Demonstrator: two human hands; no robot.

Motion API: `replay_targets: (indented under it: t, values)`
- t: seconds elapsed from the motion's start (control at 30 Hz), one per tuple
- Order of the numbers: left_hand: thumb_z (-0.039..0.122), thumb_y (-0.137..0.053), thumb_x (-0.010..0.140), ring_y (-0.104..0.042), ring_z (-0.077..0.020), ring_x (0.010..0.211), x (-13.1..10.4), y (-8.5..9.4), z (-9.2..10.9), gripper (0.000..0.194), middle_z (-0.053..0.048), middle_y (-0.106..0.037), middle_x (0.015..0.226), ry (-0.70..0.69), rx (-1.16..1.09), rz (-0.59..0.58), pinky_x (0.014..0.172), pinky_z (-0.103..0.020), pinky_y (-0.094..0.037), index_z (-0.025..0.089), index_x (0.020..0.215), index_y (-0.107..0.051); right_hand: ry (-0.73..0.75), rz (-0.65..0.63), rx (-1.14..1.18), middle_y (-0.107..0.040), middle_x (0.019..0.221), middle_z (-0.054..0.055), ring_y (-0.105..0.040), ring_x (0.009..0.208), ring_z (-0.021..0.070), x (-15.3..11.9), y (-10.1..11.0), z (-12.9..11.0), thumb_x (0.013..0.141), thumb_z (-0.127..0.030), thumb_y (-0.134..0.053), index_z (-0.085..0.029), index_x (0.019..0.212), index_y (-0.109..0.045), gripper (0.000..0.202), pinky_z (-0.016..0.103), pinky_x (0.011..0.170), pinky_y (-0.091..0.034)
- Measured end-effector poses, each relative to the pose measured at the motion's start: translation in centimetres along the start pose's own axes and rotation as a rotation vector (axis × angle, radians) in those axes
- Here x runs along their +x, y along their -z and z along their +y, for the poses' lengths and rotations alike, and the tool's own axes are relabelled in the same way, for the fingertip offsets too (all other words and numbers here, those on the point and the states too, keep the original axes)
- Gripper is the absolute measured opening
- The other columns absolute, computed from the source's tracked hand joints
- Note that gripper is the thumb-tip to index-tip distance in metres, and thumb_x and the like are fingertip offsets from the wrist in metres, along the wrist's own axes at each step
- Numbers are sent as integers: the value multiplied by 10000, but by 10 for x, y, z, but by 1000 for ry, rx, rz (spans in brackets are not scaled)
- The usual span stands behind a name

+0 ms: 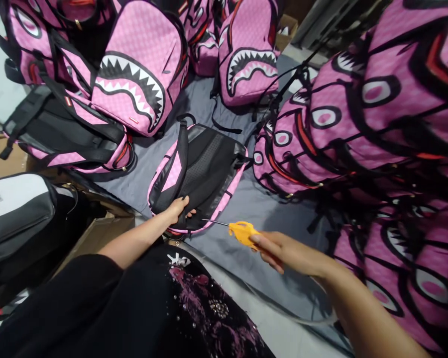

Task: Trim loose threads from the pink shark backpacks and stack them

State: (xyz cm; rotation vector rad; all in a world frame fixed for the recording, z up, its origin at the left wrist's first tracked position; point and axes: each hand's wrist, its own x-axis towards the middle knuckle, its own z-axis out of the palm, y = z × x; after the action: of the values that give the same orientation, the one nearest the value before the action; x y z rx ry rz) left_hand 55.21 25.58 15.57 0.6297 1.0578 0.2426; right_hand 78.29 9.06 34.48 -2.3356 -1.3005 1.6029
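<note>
Pink backpack [199,174] with black padded back, face-down on the grey worktop [246,209], ringed by shark-mouth backpacks [142,69]. Left hand [179,209] on its near edge, fingers [188,201] curled around the rim. Right hand [280,251] just beside, fingers closed on a yellow needle-tipped tool [242,232], tip toward the backpack.

We count one yellow air gun [242,232] and one backpack lying back-up [199,176] on the one grey cloth [246,204]. Two shark-mouth packs [140,87] face us at the top. The pile of pink packs on the right [377,129] is too tangled to count. Also one black-and-white bag [18,219], two hands.
</note>
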Motion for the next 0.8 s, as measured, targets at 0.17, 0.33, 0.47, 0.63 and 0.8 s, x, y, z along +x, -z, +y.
replay_targets:
  t: [0.17,0.33,0.47,0.63,0.8]
  values:
    - [341,-577,934,-551,-234,1161,-10,-32,-20,439,-65,-594,1239,-543,694,254,1013,-363,-436,342,1373,-568,-97,469,-180,-563,596,30,-524,512,151,12,9,3,974,-568,-297,-161,884,-580,504,266,556,-378]
    - [411,-446,987,-544,-259,1178,-2,-36,-17,504,-109,-562,1198,-619,1060,247,1052,-415,-427,276,1472,-475,-129,393,-349,-701,885,141,-662,766,225,13,-23,10,1020,-529,-277,-144,1084,-631,527,280,622,-399]
    - [421,-561,932,-544,-246,1210,-14,-8,-5,527,-109,-580,1248,-800,1001,118,1087,-402,-412,225,1419,-521,-163,279,-476,-740,924,148,-712,850,261,6,-105,13,1047,-419,-315,-153,1193,-605,420,298,633,-424]
    - [288,-577,911,-563,-231,1127,-22,53,-1,336,-103,-591,1164,-942,819,443,1038,-436,-446,188,1232,-569,-219,384,-616,-711,789,161,-733,744,302,18,-198,7,1048,-367,-318,-107,1063,-594,379,354,609,-508]
    - [134,-640,787,-505,-271,1159,-15,81,-4,345,-146,-532,1181,-625,755,367,1072,-513,-386,149,1114,-529,-167,585,-685,-687,789,186,-721,732,334,46,-222,-12,1041,-391,-292,-126,958,-650,454,427,644,-557]
